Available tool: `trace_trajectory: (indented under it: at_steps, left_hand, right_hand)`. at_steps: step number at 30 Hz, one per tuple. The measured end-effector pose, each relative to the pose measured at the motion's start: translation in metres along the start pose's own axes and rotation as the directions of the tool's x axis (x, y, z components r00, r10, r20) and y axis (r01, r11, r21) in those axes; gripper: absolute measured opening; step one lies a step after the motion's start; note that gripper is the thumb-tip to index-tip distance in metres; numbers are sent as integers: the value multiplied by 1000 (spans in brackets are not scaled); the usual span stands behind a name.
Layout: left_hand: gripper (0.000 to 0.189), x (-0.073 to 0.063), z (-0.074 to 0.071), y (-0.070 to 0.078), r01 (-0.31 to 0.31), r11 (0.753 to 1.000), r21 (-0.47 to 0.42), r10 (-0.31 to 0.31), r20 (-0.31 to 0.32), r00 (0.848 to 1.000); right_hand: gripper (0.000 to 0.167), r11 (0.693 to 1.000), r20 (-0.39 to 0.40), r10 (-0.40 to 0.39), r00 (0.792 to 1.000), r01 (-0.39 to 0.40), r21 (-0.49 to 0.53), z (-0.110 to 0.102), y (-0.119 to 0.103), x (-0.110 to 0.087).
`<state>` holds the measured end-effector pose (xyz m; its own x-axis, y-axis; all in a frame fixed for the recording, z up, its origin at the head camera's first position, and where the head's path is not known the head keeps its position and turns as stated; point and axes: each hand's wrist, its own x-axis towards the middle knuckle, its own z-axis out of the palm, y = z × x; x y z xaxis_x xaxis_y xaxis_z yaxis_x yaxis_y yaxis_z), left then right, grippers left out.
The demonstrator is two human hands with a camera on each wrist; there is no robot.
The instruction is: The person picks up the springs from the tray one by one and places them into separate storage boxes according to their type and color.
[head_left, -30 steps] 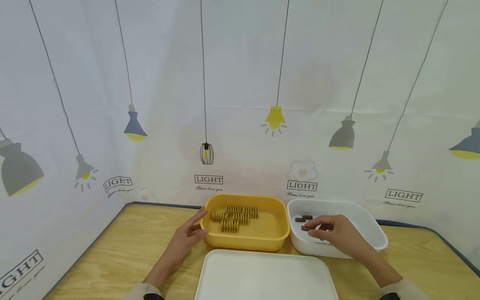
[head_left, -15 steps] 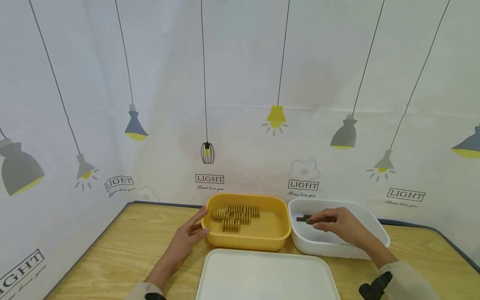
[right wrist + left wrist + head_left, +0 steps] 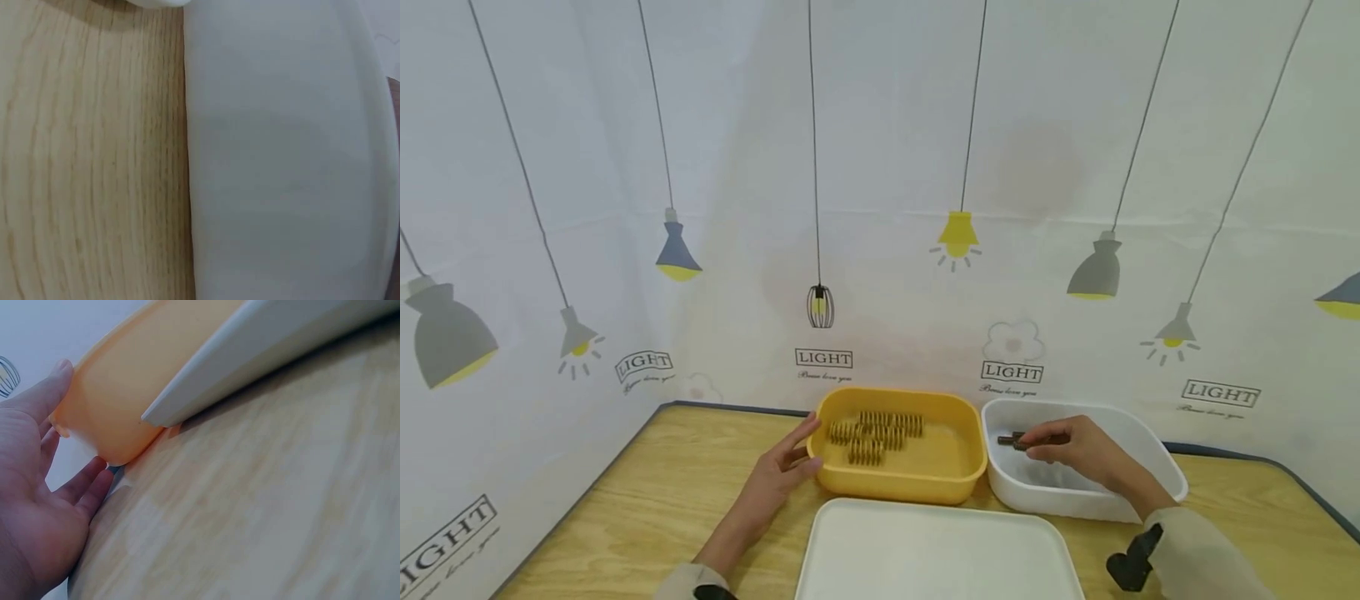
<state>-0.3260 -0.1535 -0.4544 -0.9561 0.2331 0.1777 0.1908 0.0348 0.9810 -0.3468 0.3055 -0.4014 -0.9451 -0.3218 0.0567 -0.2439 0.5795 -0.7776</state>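
In the head view, my left hand (image 3: 772, 475) rests at the left end of a yellow plastic bin (image 3: 895, 485), fingers loosely extended. The left wrist view has the thumb (image 3: 56, 387) against the bin's rim and the lower fingers by its base. Several gold coil springs (image 3: 866, 452) lie in the bin's left half. My right hand (image 3: 1081, 450) reaches into a white bin (image 3: 1138, 442) and pinches a small dark brown spring (image 3: 1020, 446) between thumb and fingertips. Beside it lie other brown springs (image 3: 1004, 440), partly covered by the fingers.
A flat white tray (image 3: 936, 554) lies in front of the bins on the wooden table (image 3: 647, 492). The two bins stand side by side near the back wall sheet (image 3: 895, 333), printed with lamps. The white bin's outer wall (image 3: 287, 156) fills much of the right wrist view.
My right hand has moved slightly up and back within the white bin, carrying the pinched spring close to the other brown springs. The left hand stays at the yellow bin.
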Motion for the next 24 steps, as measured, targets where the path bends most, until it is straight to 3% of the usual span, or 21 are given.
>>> trace_trajectory:
  at_steps: [6, 17, 24]
  left_hand:
    - [54, 0, 1, 0, -5, 1000, 0, 5, 3, 1000]
    - [54, 0, 1, 0, -11, 1000, 7, 11, -5, 1000]
    - [54, 0, 2, 0, -12, 1000, 3, 12, -6, 1000]
  right_hand:
    - [26, 997, 26, 5, 1000, -3, -74, 1, 7, 5]
    - [18, 982, -12, 73, 997, -74, -176, 7, 19, 16]
    - [12, 970, 11, 32, 999, -28, -242, 9, 22, 17]
